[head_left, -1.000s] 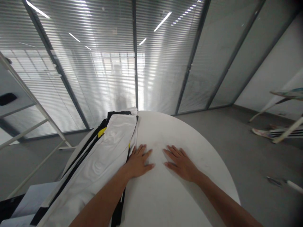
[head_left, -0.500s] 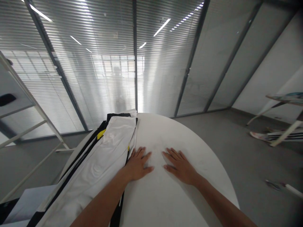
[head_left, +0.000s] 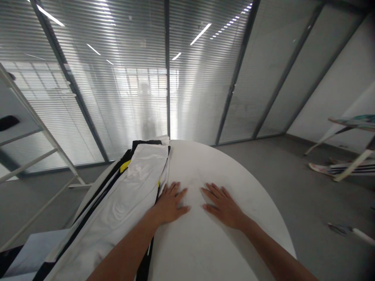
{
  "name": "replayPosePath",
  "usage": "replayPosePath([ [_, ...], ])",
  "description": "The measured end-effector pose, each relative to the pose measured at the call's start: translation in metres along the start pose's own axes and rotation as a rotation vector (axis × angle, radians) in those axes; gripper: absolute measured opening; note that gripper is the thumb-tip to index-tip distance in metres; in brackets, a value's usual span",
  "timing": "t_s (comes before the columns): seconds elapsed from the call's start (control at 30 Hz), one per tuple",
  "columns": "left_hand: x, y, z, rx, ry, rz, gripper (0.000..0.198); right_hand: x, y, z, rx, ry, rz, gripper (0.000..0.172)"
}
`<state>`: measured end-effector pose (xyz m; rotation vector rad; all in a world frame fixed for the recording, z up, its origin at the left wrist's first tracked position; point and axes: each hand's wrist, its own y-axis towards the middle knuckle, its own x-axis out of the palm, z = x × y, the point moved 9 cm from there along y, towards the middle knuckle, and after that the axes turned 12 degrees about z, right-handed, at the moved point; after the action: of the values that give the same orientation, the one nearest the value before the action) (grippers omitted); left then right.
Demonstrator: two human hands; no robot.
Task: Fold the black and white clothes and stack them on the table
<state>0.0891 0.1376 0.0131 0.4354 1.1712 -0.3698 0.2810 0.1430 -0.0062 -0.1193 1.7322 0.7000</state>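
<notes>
White cloth [head_left: 125, 199] with black edging lies in a long, layered pile down the left side of the rounded white surface [head_left: 205, 246], running from its far rim to the bottom of my view. From my remote seat I make out a yellow patch [head_left: 125, 166] at the pile's left edge and a smaller yellow spot [head_left: 159, 183] at its right. The left hand [head_left: 171, 205] is palm down at that right edge, its fingers spread wide; its forearm crosses above the cloth, and I cannot tell whether the two touch. The right hand [head_left: 224, 208] lies palm down too, well apart from the pile, fingers spread wide and pointing toward the left hand, with a stretch of surface between them. Past the far rim I see slatted blinds [head_left: 131, 109] between dark posts [head_left: 168, 78]. A pale frame [head_left: 62, 157] stands to the left on the grey floor [head_left: 258, 156]. Far right, I have a stand with a patterned top [head_left: 363, 121], something striped [head_left: 335, 169] low beneath it, and a pale rod [head_left: 363, 236], partly blurred, nearer me.
</notes>
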Motion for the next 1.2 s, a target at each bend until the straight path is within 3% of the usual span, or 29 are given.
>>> replayPosePath([
  [1.2, 0.0012, 0.0001, -0.0037, -0.001, -0.011, 0.022, 0.079, 0.001, 0.0001, 0.0006, 0.002, -0.01, 0.006, 0.062],
])
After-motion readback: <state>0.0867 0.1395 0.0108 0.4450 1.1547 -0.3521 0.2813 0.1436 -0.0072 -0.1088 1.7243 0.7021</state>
